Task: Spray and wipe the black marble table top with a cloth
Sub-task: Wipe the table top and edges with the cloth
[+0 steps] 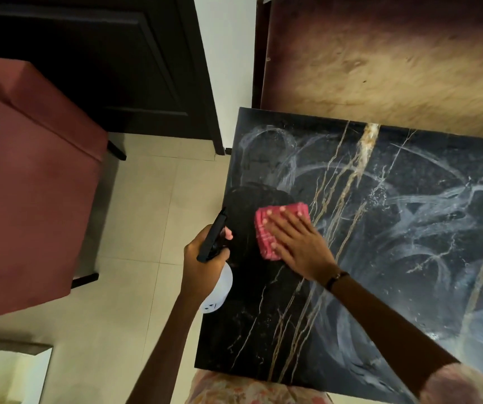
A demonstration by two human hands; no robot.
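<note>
Here, the right hand [295, 243] presses a pink cloth [275, 228] flat-fingered at centre frame on the black marble table top [394, 258]; the left hand [202, 255] grips a spray bottle [215, 275] (idle) — overlapping strokes should clear the white streaks [438, 199] at right.

I see my right hand [295, 243] lying flat with its fingers straight and spread, palm down, pressing on the cloth [278, 228]; a thin band circles that wrist, and the bare forearm runs back to the lower right. My left hand [205, 258] is curled round the neck of the spray bottle [217, 275], forearm reaching up from below.
</note>
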